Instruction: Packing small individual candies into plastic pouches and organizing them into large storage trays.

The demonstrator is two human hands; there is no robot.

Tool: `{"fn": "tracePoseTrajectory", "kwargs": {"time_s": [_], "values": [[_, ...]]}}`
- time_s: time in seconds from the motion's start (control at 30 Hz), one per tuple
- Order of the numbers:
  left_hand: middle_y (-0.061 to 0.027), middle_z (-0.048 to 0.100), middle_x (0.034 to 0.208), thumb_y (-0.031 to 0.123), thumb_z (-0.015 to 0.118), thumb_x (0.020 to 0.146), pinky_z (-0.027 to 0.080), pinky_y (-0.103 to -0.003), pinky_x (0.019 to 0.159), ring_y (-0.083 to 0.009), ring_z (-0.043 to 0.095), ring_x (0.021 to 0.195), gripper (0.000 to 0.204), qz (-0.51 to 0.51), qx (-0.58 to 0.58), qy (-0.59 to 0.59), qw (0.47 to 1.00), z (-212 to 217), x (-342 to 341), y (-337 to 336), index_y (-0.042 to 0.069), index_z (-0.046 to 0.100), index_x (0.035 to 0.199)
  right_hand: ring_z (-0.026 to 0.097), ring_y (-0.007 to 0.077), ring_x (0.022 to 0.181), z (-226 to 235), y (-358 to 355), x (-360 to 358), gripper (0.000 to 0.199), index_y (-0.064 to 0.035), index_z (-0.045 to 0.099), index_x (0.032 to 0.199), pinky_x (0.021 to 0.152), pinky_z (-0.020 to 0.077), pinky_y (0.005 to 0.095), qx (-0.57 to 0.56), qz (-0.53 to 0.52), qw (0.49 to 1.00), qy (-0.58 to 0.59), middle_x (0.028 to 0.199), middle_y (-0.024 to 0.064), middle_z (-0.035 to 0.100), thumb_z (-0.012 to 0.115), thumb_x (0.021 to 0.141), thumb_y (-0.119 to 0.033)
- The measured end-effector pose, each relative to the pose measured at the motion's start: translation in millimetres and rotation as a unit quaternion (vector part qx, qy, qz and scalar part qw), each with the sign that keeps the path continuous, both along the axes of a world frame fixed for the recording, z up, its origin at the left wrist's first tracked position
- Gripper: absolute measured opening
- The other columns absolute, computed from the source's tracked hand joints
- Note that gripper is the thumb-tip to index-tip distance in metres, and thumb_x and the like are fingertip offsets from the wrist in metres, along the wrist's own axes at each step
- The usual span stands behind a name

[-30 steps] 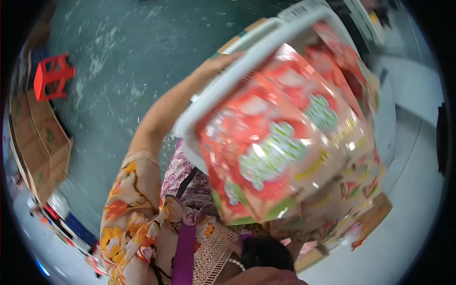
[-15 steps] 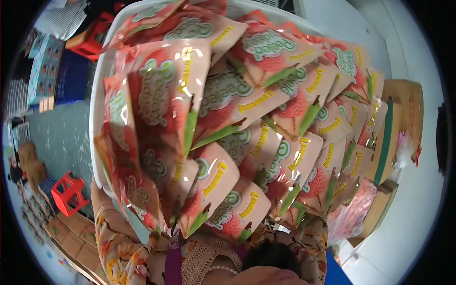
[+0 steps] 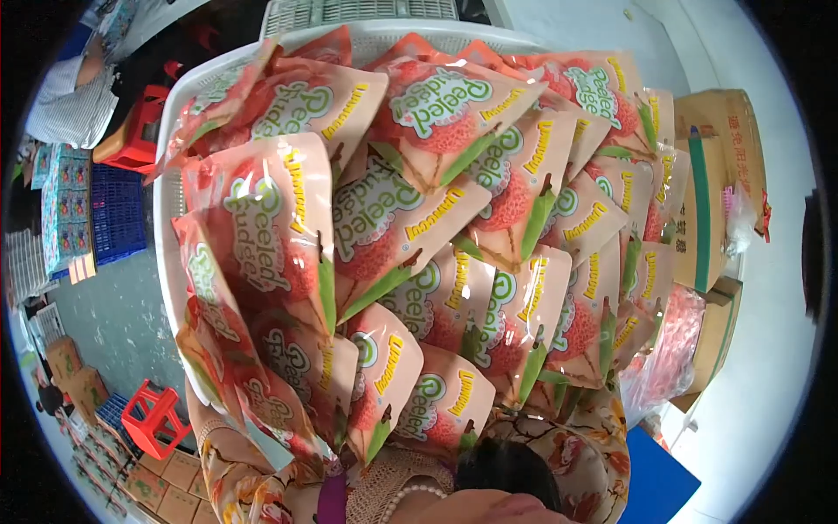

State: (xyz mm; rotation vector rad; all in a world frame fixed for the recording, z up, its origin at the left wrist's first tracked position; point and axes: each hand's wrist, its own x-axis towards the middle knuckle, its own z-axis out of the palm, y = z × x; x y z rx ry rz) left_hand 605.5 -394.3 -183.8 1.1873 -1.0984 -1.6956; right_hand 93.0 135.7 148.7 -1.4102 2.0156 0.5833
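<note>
A white plastic basket (image 3: 163,175) fills the middle of the view, close against my body. It is heaped with pink and red glossy pouches (image 3: 447,105) that show a lychee picture, green leaves and yellow lettering; several lean over the rim. My flowered sleeves come up on both sides of the basket's near end. The left forearm goes up along its lower left side and the right arm goes under the pouches at the lower right. Neither hand shows: both are hidden by the basket and its load, so their grip cannot be seen.
Red stools (image 3: 155,419) stand on the green floor at left, near a blue crate (image 3: 118,214) and stacked cartons (image 3: 179,472). A person in a striped top (image 3: 74,105) is at the upper left. Cardboard boxes (image 3: 729,175) and pink plastic wrap (image 3: 672,341) lie at right; a pale crate (image 3: 358,10) is beyond the basket.
The view has shifted and turned relative to the room. The basket stays in front of me, its far rim now showing more, with a pale crate visible beyond. The pouches keep their arrangement.
</note>
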Motion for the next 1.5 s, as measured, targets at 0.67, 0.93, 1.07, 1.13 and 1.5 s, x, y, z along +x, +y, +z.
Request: {"fn": "tracePoseTrajectory", "kwargs": {"time_s": [0.67, 0.93, 1.07, 1.13, 1.5], "values": [[-0.0138, 0.055, 0.131, 0.052, 0.046, 0.092, 0.045, -0.033, 0.094, -0.0209, 0.054, 0.116, 0.059, 0.143, -0.044, -0.069, 0.986, 37.8, 112.9, 8.8, 0.008, 0.054, 0.13, 0.064, 0.0258, 0.087, -82.5, -20.0, 10.3, 0.029, 0.0005, 0.059, 0.114, 0.079, 0.0504, 0.0361, 0.018, 0.079, 0.995, -0.065, 0.103, 0.0179, 0.064, 0.048, 0.094, -0.018], [-0.0135, 0.055, 0.131, 0.05, 0.046, 0.093, 0.046, -0.034, 0.094, -0.0205, 0.054, 0.115, 0.057, 0.215, -0.019, -0.07, 0.974, 29.7, 151.4, 44.1, 0.008, 0.053, 0.131, 0.063, 0.0246, 0.083, -74.6, -14.8, -17.5, 0.026, -0.0003, 0.06, 0.11, 0.076, 0.0502, 0.0362, 0.035, 0.125, 0.991, -0.04, 0.098, 0.0157, 0.064, 0.047, 0.095, -0.018], [-0.0134, 0.055, 0.131, 0.048, 0.047, 0.093, 0.046, -0.034, 0.093, -0.0203, 0.054, 0.115, 0.056, 0.256, -0.014, -0.079, 0.963, 49.1, 186.2, 62.9, 0.008, 0.052, 0.131, 0.062, 0.024, 0.081, -63.4, -45.5, -0.3, 0.026, -0.0007, 0.06, 0.108, 0.074, 0.0501, 0.0362, 0.035, 0.153, 0.987, -0.037, 0.096, 0.0147, 0.064, 0.046, 0.095, -0.018], [-0.0133, 0.055, 0.131, 0.047, 0.047, 0.093, 0.047, -0.034, 0.093, -0.0202, 0.054, 0.115, 0.055, 0.274, -0.01, -0.088, 0.958, 56.6, 206.7, 73.1, 0.008, 0.052, 0.131, 0.062, 0.0237, 0.08, -58.3, -71.2, 21.6, 0.025, -0.0009, 0.06, 0.107, 0.073, 0.0501, 0.0362, 0.038, 0.166, 0.985, -0.039, 0.094, 0.0141, 0.064, 0.046, 0.095, -0.018], [-0.0129, 0.054, 0.131, 0.044, 0.047, 0.094, 0.048, -0.034, 0.092, -0.0196, 0.055, 0.115, 0.052, 0.331, -0.021, -0.075, 0.94, 60.2, 237.2, 95.0, 0.008, 0.05, 0.132, 0.06, 0.022, 0.073, -63.1, 13.2, -29.5, 0.025, -0.0019, 0.061, 0.101, 0.069, 0.0498, 0.0363, 0.017, 0.186, 0.982, 0.003, 0.088, 0.0112, 0.064, 0.044, 0.095, -0.019]]}}
